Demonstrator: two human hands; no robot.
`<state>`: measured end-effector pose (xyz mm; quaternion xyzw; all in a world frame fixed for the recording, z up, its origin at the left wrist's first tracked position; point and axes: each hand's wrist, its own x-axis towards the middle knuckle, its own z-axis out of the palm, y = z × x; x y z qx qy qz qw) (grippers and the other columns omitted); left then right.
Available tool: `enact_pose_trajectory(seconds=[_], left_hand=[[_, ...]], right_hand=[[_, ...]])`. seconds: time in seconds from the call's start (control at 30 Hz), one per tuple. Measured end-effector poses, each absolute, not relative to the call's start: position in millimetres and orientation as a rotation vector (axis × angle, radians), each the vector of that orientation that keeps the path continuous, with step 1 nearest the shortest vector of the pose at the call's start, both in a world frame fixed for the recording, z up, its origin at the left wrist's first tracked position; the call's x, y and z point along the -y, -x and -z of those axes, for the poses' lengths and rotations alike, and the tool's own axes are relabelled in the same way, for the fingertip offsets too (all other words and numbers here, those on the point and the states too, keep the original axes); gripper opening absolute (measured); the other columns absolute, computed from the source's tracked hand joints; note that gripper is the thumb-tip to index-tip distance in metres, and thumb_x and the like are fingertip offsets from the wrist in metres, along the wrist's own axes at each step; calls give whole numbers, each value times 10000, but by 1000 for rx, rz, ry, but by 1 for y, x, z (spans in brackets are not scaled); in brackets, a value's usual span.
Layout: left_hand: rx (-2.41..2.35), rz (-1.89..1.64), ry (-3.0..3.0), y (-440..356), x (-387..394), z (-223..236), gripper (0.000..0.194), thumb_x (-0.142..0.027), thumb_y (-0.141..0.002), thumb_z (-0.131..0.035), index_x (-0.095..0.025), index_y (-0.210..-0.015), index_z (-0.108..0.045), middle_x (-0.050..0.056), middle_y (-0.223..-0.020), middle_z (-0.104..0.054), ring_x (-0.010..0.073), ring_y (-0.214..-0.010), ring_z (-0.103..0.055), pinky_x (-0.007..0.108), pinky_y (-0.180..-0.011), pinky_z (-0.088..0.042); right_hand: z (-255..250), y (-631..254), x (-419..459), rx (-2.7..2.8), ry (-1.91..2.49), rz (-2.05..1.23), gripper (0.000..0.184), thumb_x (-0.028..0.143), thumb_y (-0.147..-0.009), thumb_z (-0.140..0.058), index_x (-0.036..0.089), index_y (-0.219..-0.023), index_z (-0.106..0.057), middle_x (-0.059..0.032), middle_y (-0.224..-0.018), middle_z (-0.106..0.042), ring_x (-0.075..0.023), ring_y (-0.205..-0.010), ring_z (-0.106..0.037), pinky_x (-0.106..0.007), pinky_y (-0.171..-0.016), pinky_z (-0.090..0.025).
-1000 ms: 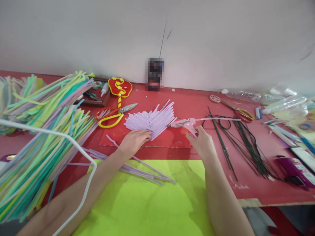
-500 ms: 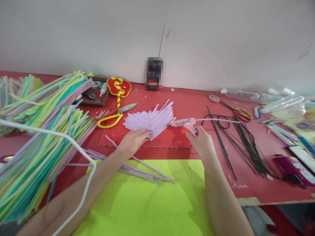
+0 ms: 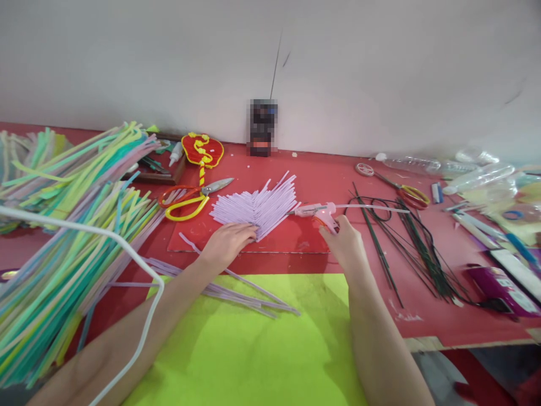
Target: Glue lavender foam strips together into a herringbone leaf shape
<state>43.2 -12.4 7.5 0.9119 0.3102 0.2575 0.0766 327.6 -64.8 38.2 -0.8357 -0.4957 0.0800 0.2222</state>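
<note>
A leaf-shaped piece of lilac pipe cleaners (image 3: 257, 206) lies on a red board (image 3: 203, 239). At its lower edge my left hand (image 3: 231, 239) is closed, fingertips gripping the bottom of the piece. My right hand (image 3: 347, 239) is wrapped round the handle of a pink hot glue gun (image 3: 323, 212), and a long clear glue stick (image 3: 372, 208) sticks out of its back. The nozzle points left and sits at the right edge of the lilac piece; whether it touches cannot be told. Loose lilac pipe cleaners (image 3: 236, 293) lie under and beside my left forearm.
Bundles of coloured pipe cleaners (image 3: 76, 270) fill the left. Scissors (image 3: 192, 201) lie near a red-and-yellow ornament (image 3: 203, 151). A pixelated dark device (image 3: 262, 128) leans on the wall. Right are green wires (image 3: 422, 248), more scissors (image 3: 412, 194), plastic bottles (image 3: 409, 163) and a purple can (image 3: 502, 287).
The view has shifted very slightly. Both hands, the glue gun and the lilac piece hold nearly the same places.
</note>
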Motion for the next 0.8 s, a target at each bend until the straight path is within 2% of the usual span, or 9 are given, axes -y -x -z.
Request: enact_pose_trajectory(seconds=[0.43, 0.63, 0.8], left_hand=[[-931, -796, -2738, -43, 12, -5, 178, -226, -943, -471, -188, -910, -642, 29, -1099, -703, 178, -1010, -660, 323, -896, -503], [-926, -801, -2735, -43, 11, -4, 178, -227, -941, -475, -191, -912, -647, 27, -1097, -704, 170, -1014, -659, 304, -896, -500], [-935, -765, -2720, -43, 11, -4, 176, -224, -940, -478, -194, -914, -649, 26, -1101, -703, 170, -1033, -652, 308, -911, -492]], right_hand=[[-40, -327, 63, 1331, 2379, -197, 340, 475, -741, -506, 218, -961, -541, -92, -813, -657, -245, -749, -600, -316, -636, -399], [-37, -345, 57, 1146, 2492, -166, 476, 532, -714, -527, 160, -1011, -546, -158, -912, -665, -303, -864, -615, -357, -687, -435], [-22, -365, 51, 1075, 2529, -157, 470, 504, -711, -554, 129, -994, -559, -185, -936, -654, -312, -886, -616, -385, -729, -448]])
